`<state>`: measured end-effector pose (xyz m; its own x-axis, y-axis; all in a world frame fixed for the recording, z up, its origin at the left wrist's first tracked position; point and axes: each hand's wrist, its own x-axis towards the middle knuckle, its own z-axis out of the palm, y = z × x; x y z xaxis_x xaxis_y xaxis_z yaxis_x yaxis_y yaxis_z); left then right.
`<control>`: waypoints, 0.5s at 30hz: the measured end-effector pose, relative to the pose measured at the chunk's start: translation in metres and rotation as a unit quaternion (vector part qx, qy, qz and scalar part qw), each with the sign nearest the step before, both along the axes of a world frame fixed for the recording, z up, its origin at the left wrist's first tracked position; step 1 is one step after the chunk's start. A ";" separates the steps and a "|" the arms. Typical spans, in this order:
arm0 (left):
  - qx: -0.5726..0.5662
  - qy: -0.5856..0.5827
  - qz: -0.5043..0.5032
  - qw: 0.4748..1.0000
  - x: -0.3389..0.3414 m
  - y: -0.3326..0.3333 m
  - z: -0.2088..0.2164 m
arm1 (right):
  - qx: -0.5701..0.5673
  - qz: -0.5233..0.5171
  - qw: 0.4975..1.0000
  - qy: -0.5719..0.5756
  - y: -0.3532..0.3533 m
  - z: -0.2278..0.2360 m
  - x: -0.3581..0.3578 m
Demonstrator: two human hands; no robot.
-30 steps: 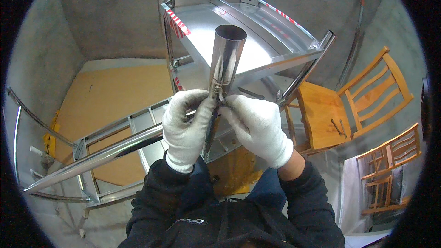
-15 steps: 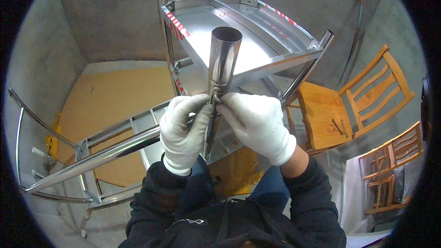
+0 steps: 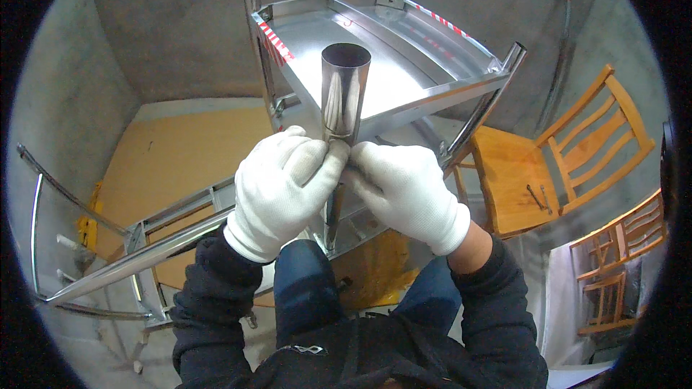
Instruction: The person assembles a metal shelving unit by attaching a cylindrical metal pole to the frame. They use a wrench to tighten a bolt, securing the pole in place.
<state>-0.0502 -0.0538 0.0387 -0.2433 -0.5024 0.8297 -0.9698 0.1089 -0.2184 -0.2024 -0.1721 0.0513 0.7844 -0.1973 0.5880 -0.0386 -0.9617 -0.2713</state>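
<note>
A shiny steel tube with an open round top stands in front of me, the near leg of a metal shelf frame. White knitted gloves cover both hands. My left hand is closed around the tube just below a ring-like joint, its thumb pressed on the near side. From the right, my right hand meets it at the same height, fingers curled and thumb pinched in against the tube. Whatever small thing the right fingertips hold there is hidden by the gloves.
A wooden chair at the right carries two small wrenches on its seat. A long steel frame lies at the left, over a brown board. Red-and-white tape marks the shelf's edge. Grey walls stand behind.
My left hand has moved up and turned, from a pinch beside the right fingertips to a closed grip on the tube. The right hand stays nearly where it was.
</note>
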 end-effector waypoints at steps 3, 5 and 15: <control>0.019 -0.031 0.007 0.999 -0.001 0.000 0.007 | 0.007 0.013 1.000 -0.013 -0.003 -0.002 -0.001; 0.018 -0.034 0.007 0.999 -0.001 -0.001 0.007 | 0.014 0.019 1.000 -0.013 -0.005 -0.002 -0.002; 0.026 -0.023 0.002 0.999 -0.004 0.000 0.008 | -0.030 0.045 0.997 -0.059 -0.018 0.007 -0.029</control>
<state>-0.0544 -0.0542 0.0462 -0.2781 -0.5460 0.7903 -0.9594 0.1169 -0.2568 -0.2313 -0.1906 0.0586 0.7219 -0.0917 0.6859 0.0773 -0.9743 -0.2116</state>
